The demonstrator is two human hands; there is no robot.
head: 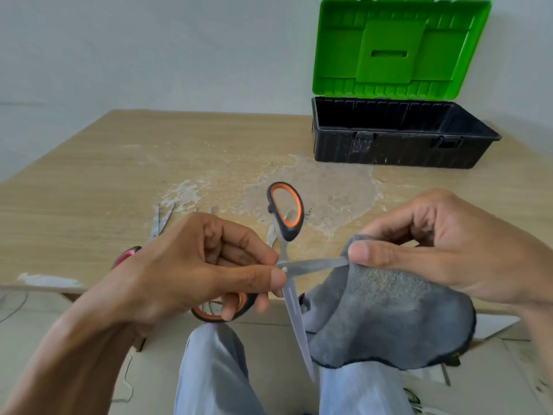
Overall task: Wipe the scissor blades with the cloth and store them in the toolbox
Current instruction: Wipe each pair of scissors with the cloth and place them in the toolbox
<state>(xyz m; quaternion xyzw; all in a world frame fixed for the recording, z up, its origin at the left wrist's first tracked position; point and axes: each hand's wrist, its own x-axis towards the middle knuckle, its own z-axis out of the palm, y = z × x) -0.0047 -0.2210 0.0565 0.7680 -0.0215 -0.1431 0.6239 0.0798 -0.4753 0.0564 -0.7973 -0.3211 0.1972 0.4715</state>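
Head view, left hand: the left hand [191, 265] gripped the orange-and-black-handled steel scissors [283, 253] at centre frame. Its thumb and forefinger pinched near the pivot, and its other fingers curled at the lower loop.
Right hand: the right hand [443, 247] pinched the grey fleecy cloth [383, 319] around one blade's tip.
Scissors: the blades were spread in an X.
Toolbox: the black plastic toolbox [398, 145] stood at upper right on the pale wooden table [119, 175] with its green lid raised, well apart from the scissors.
Behind the left hand: pink-handled scissors [127, 254] lay on the table.
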